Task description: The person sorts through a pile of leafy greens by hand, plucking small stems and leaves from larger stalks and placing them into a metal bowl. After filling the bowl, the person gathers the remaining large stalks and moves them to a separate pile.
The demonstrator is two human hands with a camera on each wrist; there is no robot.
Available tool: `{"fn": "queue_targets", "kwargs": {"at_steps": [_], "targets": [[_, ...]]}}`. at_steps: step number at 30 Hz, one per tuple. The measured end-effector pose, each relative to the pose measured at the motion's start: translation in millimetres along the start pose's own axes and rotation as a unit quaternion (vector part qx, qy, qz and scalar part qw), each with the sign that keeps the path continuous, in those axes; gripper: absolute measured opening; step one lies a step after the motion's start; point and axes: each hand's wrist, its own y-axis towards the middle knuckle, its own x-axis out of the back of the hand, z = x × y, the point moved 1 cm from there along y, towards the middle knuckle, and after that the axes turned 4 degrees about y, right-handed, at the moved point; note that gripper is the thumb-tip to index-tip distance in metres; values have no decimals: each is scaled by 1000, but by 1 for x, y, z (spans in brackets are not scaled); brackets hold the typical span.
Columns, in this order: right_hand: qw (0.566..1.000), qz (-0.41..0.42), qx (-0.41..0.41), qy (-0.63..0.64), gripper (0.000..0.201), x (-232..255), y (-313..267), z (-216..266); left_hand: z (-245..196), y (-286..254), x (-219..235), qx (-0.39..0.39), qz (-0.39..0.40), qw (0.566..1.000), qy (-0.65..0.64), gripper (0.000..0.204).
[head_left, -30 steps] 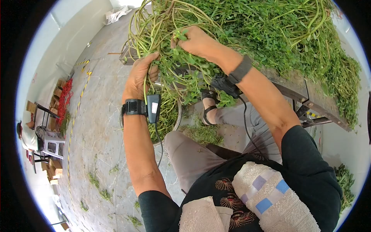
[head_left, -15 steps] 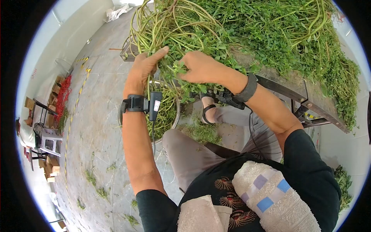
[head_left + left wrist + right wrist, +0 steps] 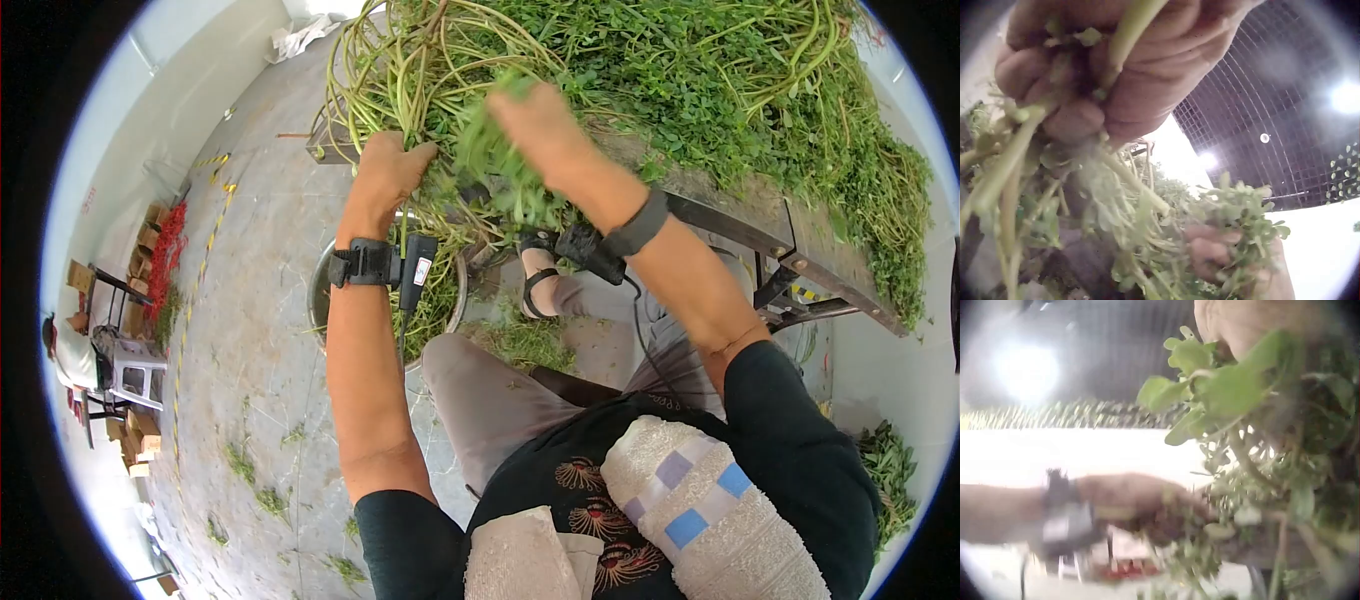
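Observation:
In the head view my left hand (image 3: 388,178) is at the table's left end, above a round metal basin. The left wrist view shows that hand (image 3: 1116,69) with its fingers curled round thick green stems (image 3: 1007,181). To its right in the head view, my right hand (image 3: 540,125) grips a bunch of leafy stems (image 3: 500,165), blurred by motion. The right wrist view has leaves (image 3: 1235,387) close beneath the right hand (image 3: 1260,325). A tangle of long pale stems (image 3: 410,75) lies just beyond both hands.
A large heap of greens (image 3: 700,90) covers much of the table (image 3: 765,215). The metal basin (image 3: 462,295) holds cut stems, near the person's knees. Scraps (image 3: 268,500) lie on the floor; a stool (image 3: 140,372) and boxes stand far left.
My right hand first came down and toward me, then rose away from me with the leafy bunch. My left hand has shifted slightly, staying over the basin's far side.

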Motion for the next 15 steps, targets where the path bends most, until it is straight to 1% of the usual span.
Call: {"fn": "queue_targets", "kwargs": {"at_steps": [1,2,3,4,5,6,7,9,11,12,13,15], "targets": [[970,-76,-120,197,23,5,1,3,0,-4,2,3,-2,1000,2,38],[945,-79,-112,298,20,16,-1,8,0,-10,5,16,10,999,-26,36],[909,-85,-104,395,18,30,-9,30,-2,-13,5,27,23,998,-55,35],[896,-26,-115,429,17,41,-13,43,-2,-13,5,26,25,998,-54,35],[896,-30,-115,428,17,47,-19,44,-1,-12,5,69,40,993,-88,33],[903,27,-115,413,20,51,-23,45,-2,-12,5,112,53,985,-123,31],[907,84,-115,396,23,53,-26,46,-3,-11,4,110,54,985,-123,31],[912,92,-109,386,25,46,-33,38,-5,-12,5,112,42,985,-125,29],[912,66,-155,373,27,40,-51,39,0,-12,4,108,44,984,-137,29],[906,69,-161,386,31,36,-54,32,-3,-12,5,103,45,982,-150,28],[904,67,-161,389,31,37,-56,28,-5,-13,6,102,47,983,-146,28],[913,92,-172,358,33,38,-62,24,-9,-16,10,96,58,984,-137,29]]}}
